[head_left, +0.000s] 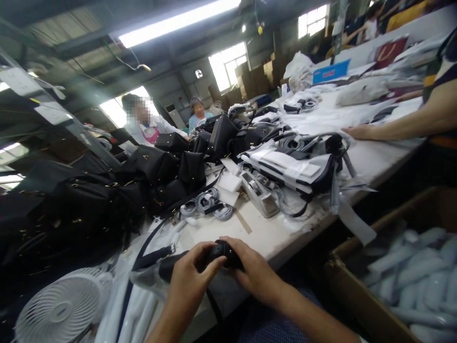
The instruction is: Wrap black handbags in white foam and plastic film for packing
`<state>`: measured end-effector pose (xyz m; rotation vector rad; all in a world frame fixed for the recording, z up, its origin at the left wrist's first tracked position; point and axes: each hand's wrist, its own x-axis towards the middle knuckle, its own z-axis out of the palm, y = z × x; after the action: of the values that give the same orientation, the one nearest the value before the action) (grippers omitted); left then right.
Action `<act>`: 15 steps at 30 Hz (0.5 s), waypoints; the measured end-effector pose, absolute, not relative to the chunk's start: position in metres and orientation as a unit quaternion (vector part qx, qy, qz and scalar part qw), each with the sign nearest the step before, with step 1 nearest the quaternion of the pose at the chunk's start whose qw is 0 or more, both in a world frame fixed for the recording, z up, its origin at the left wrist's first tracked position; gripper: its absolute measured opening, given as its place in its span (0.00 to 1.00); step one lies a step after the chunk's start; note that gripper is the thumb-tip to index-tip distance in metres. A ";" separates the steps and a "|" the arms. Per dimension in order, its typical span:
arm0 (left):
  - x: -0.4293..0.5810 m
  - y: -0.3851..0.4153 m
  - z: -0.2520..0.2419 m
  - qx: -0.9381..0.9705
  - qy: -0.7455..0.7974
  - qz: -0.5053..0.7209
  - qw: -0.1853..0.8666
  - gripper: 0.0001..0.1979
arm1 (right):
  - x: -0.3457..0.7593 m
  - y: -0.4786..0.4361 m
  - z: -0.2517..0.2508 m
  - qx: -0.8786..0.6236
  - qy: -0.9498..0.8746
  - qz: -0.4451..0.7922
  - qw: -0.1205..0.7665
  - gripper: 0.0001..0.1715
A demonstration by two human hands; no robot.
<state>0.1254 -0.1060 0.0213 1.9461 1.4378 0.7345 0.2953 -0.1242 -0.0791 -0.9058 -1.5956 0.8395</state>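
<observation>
In the head view, our two hands sit close together at six o'clock. Our left hand (193, 269) and right hand (255, 264) are both closed on a black leather-looking piece (222, 249), held between them by the near edge of the table (266, 238); our fingers hide its full form. To handle it well, we should grip with finger pads and thumbs, press evenly from both sides and keep nails off the surface. From our hands, we'd best keep the buckled strap (157, 257) at nine o'clock from snagging, and stay clear of the coiled grey straps (207, 201) at eleven and tape dispenser (260, 196) at one.
</observation>
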 end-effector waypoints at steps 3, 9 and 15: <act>0.131 -0.107 0.026 0.742 0.501 0.302 0.327 0.17 | 0.315 -0.093 -0.069 -0.353 -0.719 0.314 0.510 0.35; 0.090 -0.143 0.021 0.692 0.512 0.306 0.406 0.24 | 0.343 -0.085 -0.043 -0.502 -0.691 0.182 0.487 0.33; 0.028 -0.223 -0.048 0.547 0.502 0.316 0.591 0.30 | 0.295 -0.180 -0.010 -0.365 -0.762 0.018 0.534 0.26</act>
<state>0.0280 -0.2225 -0.0476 1.2719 1.1676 0.7345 0.2954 -0.1801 -0.0103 -0.8688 -1.8164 0.0434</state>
